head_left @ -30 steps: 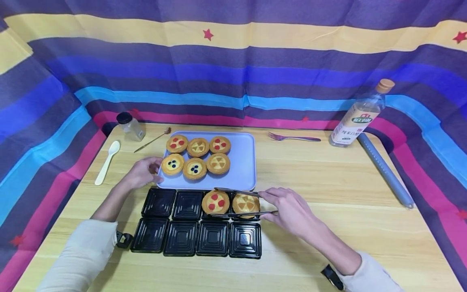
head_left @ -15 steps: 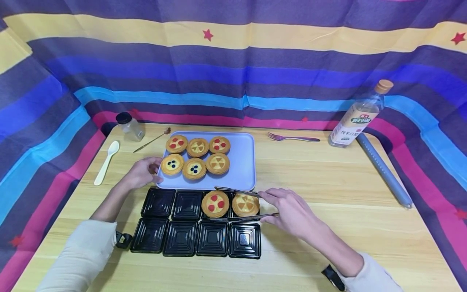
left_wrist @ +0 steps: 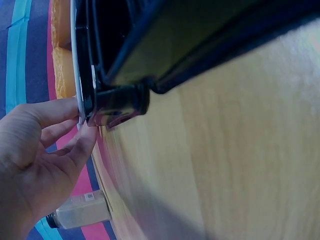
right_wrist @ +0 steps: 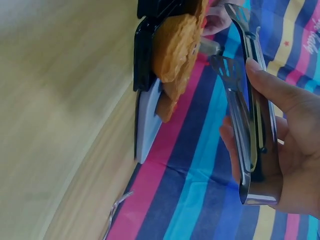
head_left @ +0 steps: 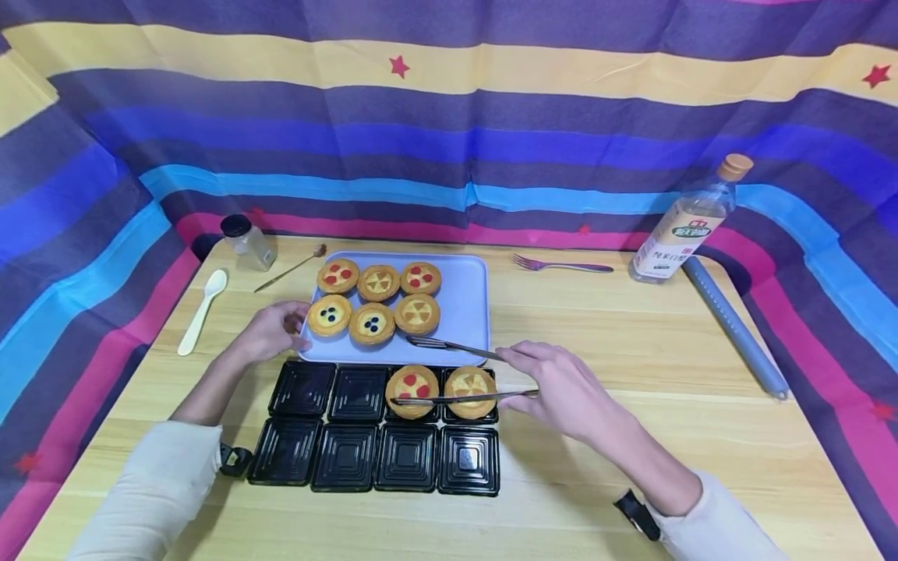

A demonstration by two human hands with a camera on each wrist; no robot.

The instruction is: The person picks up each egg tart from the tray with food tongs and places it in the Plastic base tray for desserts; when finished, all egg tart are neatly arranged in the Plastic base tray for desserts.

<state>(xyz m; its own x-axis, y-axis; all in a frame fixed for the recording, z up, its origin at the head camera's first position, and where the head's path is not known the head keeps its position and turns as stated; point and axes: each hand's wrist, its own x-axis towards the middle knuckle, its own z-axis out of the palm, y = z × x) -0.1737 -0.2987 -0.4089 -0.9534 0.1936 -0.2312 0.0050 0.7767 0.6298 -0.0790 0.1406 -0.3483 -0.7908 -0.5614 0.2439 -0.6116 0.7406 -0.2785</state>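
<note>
Fingers on the left hand (head_left: pixel 273 333) pinch the left edge of the pale purple tray (head_left: pixel 466 288), with the thumb by the near corner. I think the tray is light and stiff, so a small pinch on its rim should stop it sliding on the counter (head_left: pixel 596 335). Six tarts (head_left: pixel 372 324) sit on it in two rows, toward its left side. Their crusts look flaky, and I guess they would crack if I squeezed hard.

On the near side of the tray I see eight small black boxes (head_left: pixel 344 457), two rows of four. They look like thin, slick plastic, so a bump could push them crooked. The third box in the far row holds the red-dotted tart (head_left: pixel 410 380), and the last one holds the tart with wedge shapes (head_left: pixel 470 383). I would take either one low on the crust, from two sides, gently, because the top may smear.

One arm of the metal tongs (right_wrist: pixel 244 145) shows over the tray's front part, the other across both boxed tarts; I cannot tell if it touches them. Their tips are apart. Smooth metal could slip on crust. Farthest right, the right hand (head_left: pixel 561 389) has its fingers and thumb around the tongs.
</note>
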